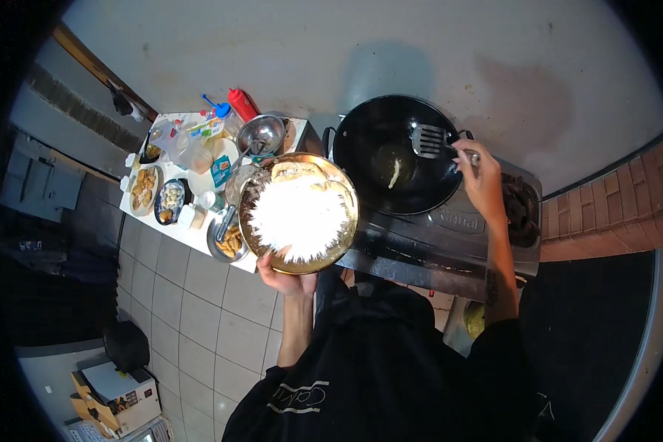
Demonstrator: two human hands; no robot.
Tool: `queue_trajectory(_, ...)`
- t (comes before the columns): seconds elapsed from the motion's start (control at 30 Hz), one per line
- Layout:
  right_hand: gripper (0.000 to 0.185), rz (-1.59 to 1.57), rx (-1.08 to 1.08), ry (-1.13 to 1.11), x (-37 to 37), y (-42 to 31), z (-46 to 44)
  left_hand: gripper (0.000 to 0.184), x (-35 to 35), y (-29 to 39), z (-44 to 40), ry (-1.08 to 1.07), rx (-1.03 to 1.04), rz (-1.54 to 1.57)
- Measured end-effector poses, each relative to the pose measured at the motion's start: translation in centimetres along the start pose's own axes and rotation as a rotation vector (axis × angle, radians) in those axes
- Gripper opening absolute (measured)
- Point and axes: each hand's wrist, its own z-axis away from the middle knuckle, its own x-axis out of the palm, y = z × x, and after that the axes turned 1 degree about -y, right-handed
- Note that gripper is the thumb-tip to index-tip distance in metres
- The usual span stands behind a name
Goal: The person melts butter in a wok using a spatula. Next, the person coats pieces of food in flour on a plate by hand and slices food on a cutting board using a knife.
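My left hand (283,280) grips the near edge of a round gold-coloured metal plate (353,206), holding it up left of the stove. Browned, fried-looking food (296,172) shows at its far side; a strong white glare hides the middle. In my right hand (480,180), fingers closed round its handle, is a slotted spatula (429,141). Its head hangs over the right side of a black wok (361,132). A small pale strip of food (395,174) lies near the bottom of the wok. What kind of food it is I cannot tell.
The wok sits on a gas stove (449,247), with a second burner (519,210) at right. Left, a white table (191,234) bears a steel bowl (261,135), a red squeeze bottle (243,104), and several dishes of food. A wall (287,51) stands behind.
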Motion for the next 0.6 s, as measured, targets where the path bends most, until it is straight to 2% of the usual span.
queue_trajectory(0.07,0.01,-0.255,0.189,0.08,-0.9,1.1,0.9,0.064,0.3,-0.1,-0.1,0.023,-0.004,-0.008)
queue_trajectory(0.2,0.012,-0.382,0.206,0.036,-1.5,-0.6,2.4,0.065,1.5,-0.3,-0.2,0.071,0.0,-0.002)
queue_trajectory(0.33,0.009,-0.401,0.255,-0.092,0.9,-0.8,3.7,0.067,1.2,-0.5,-0.3,0.055,-0.021,0.003)
queue_trajectory(0.47,0.009,-0.353,0.233,-0.087,3.3,1.2,3.3,0.066,1.1,-0.4,-0.3,0.071,-0.039,-0.011)
queue_trajectory(0.6,0.008,-0.376,0.188,0.033,3.8,2.6,2.2,0.066,1.6,-0.2,-0.1,0.094,-0.019,-0.024)
